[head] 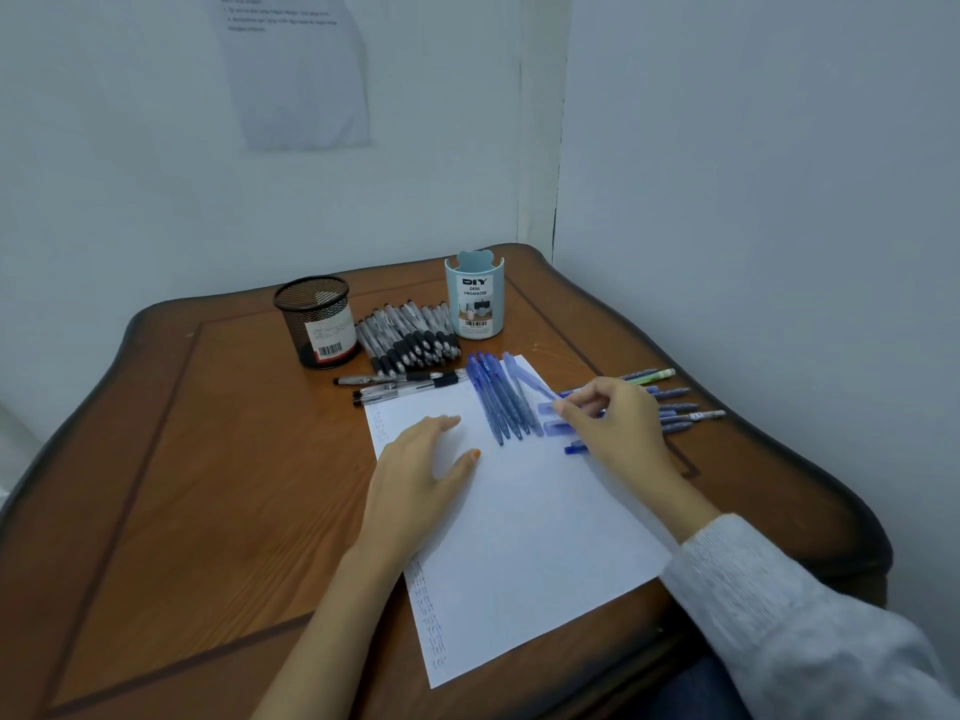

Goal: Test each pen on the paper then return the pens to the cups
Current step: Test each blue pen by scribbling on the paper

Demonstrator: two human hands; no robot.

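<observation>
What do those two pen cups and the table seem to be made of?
The black cup looks like dark metal mesh: its wire grid is see-through. The pale blue cup seems smooth matte plastic, with a moulded shaped rim. The table appears varnished brown wood, glossy with darker edges; possibly veneer.

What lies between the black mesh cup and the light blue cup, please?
In the head view, a pile of black-grip pens lies between the mesh cup and the blue cup.
</observation>
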